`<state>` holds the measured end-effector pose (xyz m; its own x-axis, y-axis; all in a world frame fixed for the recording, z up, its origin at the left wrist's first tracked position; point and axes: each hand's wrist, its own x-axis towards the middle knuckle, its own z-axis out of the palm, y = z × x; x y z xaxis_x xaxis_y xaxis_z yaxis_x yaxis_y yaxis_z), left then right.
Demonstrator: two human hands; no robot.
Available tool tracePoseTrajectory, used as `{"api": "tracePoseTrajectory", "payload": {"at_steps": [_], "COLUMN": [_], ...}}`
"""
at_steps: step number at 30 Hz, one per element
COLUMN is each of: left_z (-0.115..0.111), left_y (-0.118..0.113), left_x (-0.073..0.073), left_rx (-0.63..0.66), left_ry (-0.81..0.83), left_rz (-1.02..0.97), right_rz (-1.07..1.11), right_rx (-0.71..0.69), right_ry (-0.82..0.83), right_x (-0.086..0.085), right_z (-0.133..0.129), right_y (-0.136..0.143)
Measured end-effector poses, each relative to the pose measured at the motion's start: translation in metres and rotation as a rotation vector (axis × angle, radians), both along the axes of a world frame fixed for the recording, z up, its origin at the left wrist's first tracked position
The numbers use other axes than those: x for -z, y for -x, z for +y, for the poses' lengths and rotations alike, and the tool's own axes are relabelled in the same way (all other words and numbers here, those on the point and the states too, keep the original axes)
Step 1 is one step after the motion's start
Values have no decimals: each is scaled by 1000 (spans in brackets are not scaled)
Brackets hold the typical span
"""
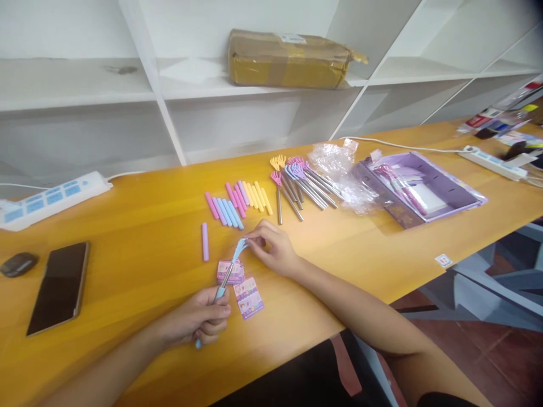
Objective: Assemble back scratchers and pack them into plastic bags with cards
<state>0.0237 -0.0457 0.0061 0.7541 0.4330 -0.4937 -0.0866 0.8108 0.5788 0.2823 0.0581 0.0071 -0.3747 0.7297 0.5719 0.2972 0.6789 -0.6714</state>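
My left hand (206, 316) is wrapped round the blue handle of a back scratcher (228, 272) with a metal shaft and a light blue claw. The scratcher slants up and to the right. At its top, the fingers of my right hand (271, 247) pinch the tips of the claw. Beneath it lie purple-pink printed cards (249, 299). A single purple handle tube (205, 242) lies to the left. Farther back are pink, blue, purple and yellow handle tubes (231, 213) in rows. Beside them, several claw heads on metal shafts (311, 189) are piled together.
Right of the pile are crumpled clear plastic (354, 181) and an open purple box (458, 189) with wrapped pink items. Power strips (55, 198) lie at both sides. A phone (59, 288) and a mouse (19, 264) are at left. A taped parcel (292, 61) sits on the shelf.
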Motion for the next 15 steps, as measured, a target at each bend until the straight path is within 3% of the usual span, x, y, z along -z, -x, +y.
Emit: {"api": "tracePoseTrajectory", "payload": {"at_steps": [4,6,8,12,15], "left_z": [0,1,1,1,1], "left_y": [-1,-2,-2,-2,-3], "left_x": [-2,-4,-5,-7,-8], "left_rx": [4,14,27,24,24], "left_ry": [5,-4,-17,-26,-24], "left_rz": [-1,-6,-17,-31,-27], "right_rz": [54,-59,-288,-585,-553], "right_rx": [-170,-281,-281,22,445], "right_ry": [158,195,155,161,346], "right_x": [-16,-38,-68,-127,-139], "right_z": [1,9,23,72,116], "right_y": [-2,-10,-26,-88,-147]}}
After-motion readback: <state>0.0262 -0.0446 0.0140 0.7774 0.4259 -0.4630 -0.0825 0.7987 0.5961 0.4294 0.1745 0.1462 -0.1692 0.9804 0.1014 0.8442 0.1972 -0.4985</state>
